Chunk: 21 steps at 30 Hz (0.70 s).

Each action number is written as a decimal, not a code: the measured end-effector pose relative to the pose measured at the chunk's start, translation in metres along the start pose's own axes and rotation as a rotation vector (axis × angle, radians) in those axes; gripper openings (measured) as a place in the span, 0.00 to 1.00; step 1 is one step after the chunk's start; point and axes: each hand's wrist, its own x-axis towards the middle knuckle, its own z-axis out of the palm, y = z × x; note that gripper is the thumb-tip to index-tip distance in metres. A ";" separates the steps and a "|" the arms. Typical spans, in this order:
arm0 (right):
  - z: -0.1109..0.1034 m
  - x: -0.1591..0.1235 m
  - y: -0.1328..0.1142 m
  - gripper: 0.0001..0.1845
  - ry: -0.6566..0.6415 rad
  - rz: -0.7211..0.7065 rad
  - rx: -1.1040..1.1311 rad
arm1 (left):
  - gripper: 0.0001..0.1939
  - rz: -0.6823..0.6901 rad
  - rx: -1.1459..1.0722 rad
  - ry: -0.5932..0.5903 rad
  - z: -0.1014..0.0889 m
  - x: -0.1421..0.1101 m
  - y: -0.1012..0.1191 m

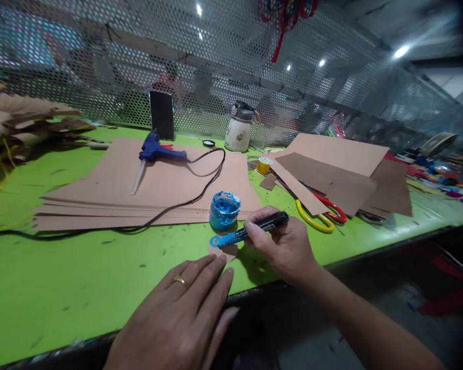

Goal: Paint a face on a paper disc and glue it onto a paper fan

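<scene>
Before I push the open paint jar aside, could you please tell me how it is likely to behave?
The paint jar stands without a lid, so tilting it would probably spill the blue paint inside. Its squat shape suggests it may slide rather than tip. Paint smeared around its rim could make that edge slippery.

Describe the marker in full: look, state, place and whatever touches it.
The marker is slim, plastic-looking, black at the back with pale lettering, and blue toward its tip. It slants in the right hand, back end raised, its blue end meeting a blue patch on the small brown card, on the near side of the paint jar.
</scene>
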 end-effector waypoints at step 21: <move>-0.001 -0.001 0.001 0.02 0.008 0.009 -0.026 | 0.14 -0.003 -0.002 -0.017 -0.001 0.001 0.000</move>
